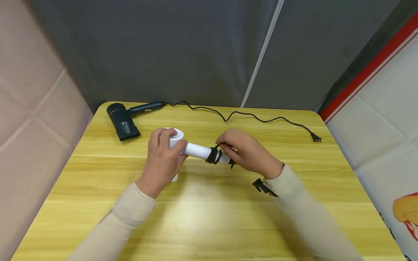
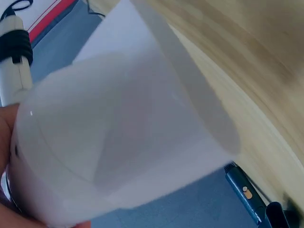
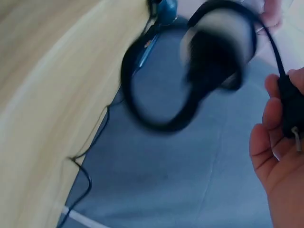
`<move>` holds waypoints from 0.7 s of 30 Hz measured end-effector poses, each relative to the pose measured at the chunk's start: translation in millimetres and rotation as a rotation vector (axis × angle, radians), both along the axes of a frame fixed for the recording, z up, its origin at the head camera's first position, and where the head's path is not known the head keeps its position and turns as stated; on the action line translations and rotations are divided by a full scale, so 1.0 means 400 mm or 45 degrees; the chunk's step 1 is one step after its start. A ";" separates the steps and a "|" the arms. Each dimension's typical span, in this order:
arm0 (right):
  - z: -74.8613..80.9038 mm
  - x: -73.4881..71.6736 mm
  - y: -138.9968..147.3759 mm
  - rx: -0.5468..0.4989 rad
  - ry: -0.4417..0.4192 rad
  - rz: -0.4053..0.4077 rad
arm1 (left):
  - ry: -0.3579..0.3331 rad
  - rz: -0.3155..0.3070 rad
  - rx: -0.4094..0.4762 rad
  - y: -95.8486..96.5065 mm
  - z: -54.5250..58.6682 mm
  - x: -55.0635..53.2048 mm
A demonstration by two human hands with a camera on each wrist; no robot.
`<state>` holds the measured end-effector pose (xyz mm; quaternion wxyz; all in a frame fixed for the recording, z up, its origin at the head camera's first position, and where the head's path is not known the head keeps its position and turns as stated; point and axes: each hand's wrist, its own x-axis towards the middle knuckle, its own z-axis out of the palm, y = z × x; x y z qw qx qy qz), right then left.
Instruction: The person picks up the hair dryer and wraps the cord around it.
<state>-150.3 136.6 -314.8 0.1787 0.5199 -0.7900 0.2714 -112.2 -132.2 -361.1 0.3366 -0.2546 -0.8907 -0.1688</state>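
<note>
My left hand (image 1: 160, 159) grips the head of a white hair dryer (image 1: 197, 150), fingers over its vented end, thumb near the handle. Its wide white nozzle (image 2: 156, 104) fills the left wrist view. The handle points right, and a black cord (image 1: 213, 155) is coiled round it towards its end. My right hand (image 1: 249, 152) is at the handle's end. In the right wrist view its fingers hold the black plug (image 3: 292, 107), metal prongs showing. One loop of cord (image 3: 161, 126) hangs loose beside the handle, blurred.
A dark blue hair dryer (image 1: 122, 121) lies at the back left of the wooden table (image 1: 209, 217). Its black cord (image 1: 225, 119) runs in waves along the back edge to a plug (image 1: 315, 137) at right. A grey curtain (image 1: 163, 50) hangs behind.
</note>
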 end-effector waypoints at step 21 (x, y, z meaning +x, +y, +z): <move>-0.102 -0.041 0.019 -0.169 -0.305 0.036 | -0.188 -0.204 0.248 0.009 0.014 0.034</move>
